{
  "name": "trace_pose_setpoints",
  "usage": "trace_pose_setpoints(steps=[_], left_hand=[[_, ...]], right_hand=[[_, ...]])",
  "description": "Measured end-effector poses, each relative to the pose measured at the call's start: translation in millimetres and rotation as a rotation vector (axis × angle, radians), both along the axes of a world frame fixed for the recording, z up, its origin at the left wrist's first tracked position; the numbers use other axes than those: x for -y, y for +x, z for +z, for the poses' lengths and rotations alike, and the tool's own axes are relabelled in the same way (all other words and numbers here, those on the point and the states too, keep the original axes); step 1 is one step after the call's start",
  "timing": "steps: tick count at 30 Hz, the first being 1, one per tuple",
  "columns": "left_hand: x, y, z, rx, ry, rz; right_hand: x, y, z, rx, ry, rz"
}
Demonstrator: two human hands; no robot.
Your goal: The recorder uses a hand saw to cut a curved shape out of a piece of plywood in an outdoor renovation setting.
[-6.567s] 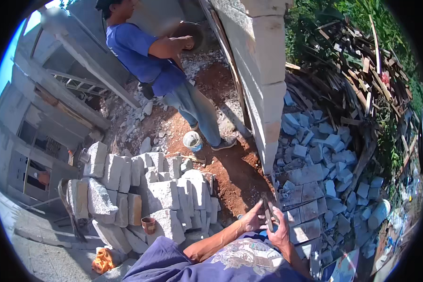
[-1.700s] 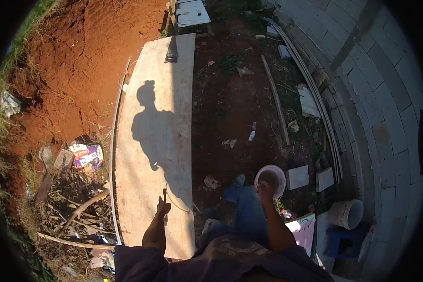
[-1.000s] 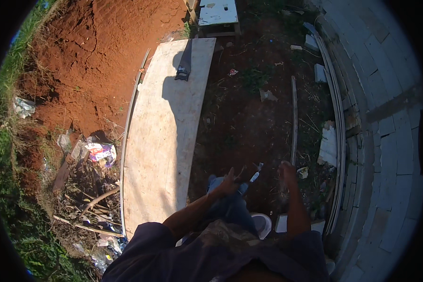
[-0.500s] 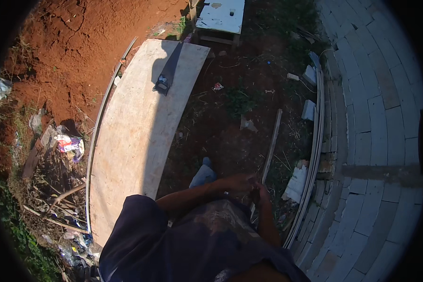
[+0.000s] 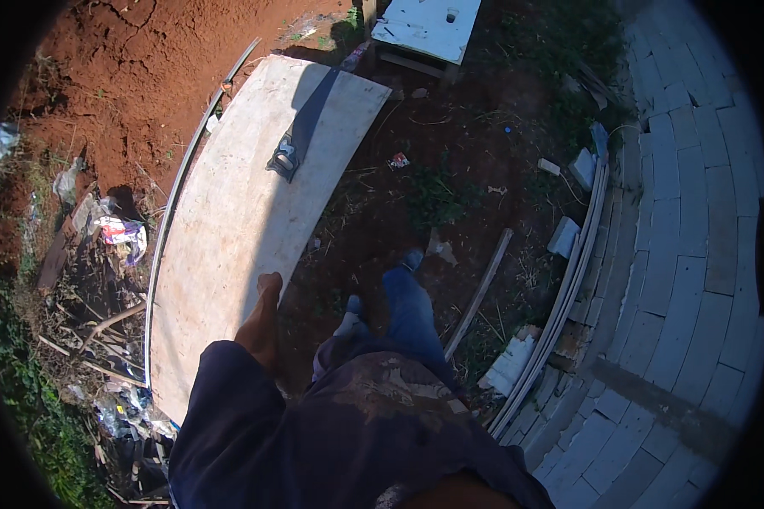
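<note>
My left hand (image 5: 269,287) hangs at my left side, over the right edge of a long plywood sheet (image 5: 221,237). Its fingers are too small and dim to make out, and nothing shows sticking out of it. Farther up the sheet, apart from the hand, lies a handsaw (image 5: 284,159). The saw's grey and black handle points toward me, and its dark blade runs toward the sheet's far end. My right hand is out of the picture, hidden below or behind my dark shirt.
A white-topped table (image 5: 429,30) with a small cup stands at the far end. On the right, long thin boards (image 5: 560,297) and pale blocks (image 5: 563,237) lie beside a block wall (image 5: 679,220). A narrow plank (image 5: 480,293) rests on dark soil. Litter and sticks (image 5: 110,331) line the left.
My hands were together in front of my waist; they have parted. The left has swung out to the plywood's edge, and the right has left view. One jeans-clad leg has come forward.
</note>
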State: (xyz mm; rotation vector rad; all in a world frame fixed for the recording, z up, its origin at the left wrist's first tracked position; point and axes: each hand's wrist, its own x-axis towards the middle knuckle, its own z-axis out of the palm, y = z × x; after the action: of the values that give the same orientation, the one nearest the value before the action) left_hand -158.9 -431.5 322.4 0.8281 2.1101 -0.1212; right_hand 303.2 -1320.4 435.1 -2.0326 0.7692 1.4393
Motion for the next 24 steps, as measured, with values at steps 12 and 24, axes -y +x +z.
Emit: trace_pose_setpoints(steps=[12, 24], left_hand=[[90.5, 157.1, -34.2, 0.162, -0.007, -0.578], [-113.5, 331.6, -59.4, 0.298, 0.202, -0.354]], right_hand=[[-520.0, 131.2, -114.0, 0.191, 0.002, 0.529], [-766.1, 325.3, -83.2, 0.388, 0.216, 0.814]])
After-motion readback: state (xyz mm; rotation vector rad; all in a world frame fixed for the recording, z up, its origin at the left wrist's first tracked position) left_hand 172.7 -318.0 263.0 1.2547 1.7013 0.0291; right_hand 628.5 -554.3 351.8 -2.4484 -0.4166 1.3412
